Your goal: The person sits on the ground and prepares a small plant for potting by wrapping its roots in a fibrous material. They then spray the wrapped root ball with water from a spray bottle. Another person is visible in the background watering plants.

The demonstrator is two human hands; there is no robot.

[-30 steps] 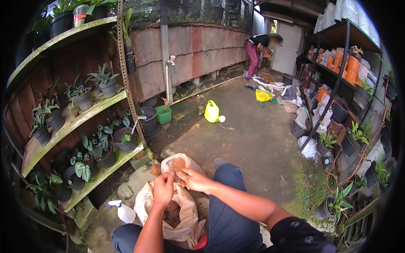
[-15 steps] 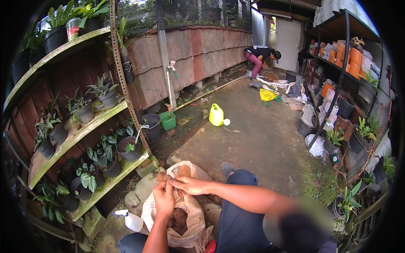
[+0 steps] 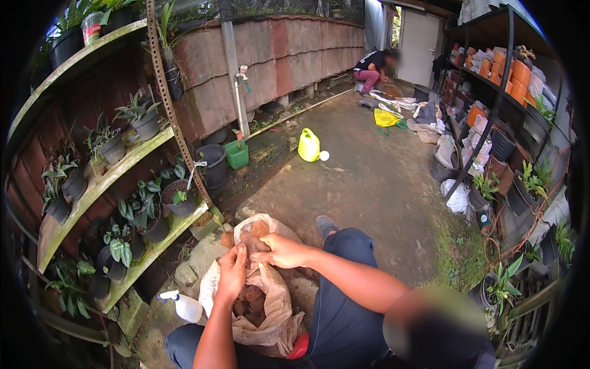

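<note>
Above a pale woven sack, my left hand is closed, thumb and fingers pinched together. My right hand is close beside it, its fingers also curled closed. Whatever is between the fingertips is too small and covered to make out. Brown crumbly material fills the sack's open mouth just below my hands. Another pale bag with brown clumps stands right behind my fingertips. A white spray bottle is on the ground to the left of the sack.
Tiered shelves with potted plants line the left. A yellow-green watering can stands on the concrete ahead, near a green pot. On the right, a rack holds orange pots. A person crouches at the far end.
My hands have come down and a little apart, the left moving away from the brown clump near the fingertips. The view has shifted slightly. The far person has sunk into a lower crouch.
</note>
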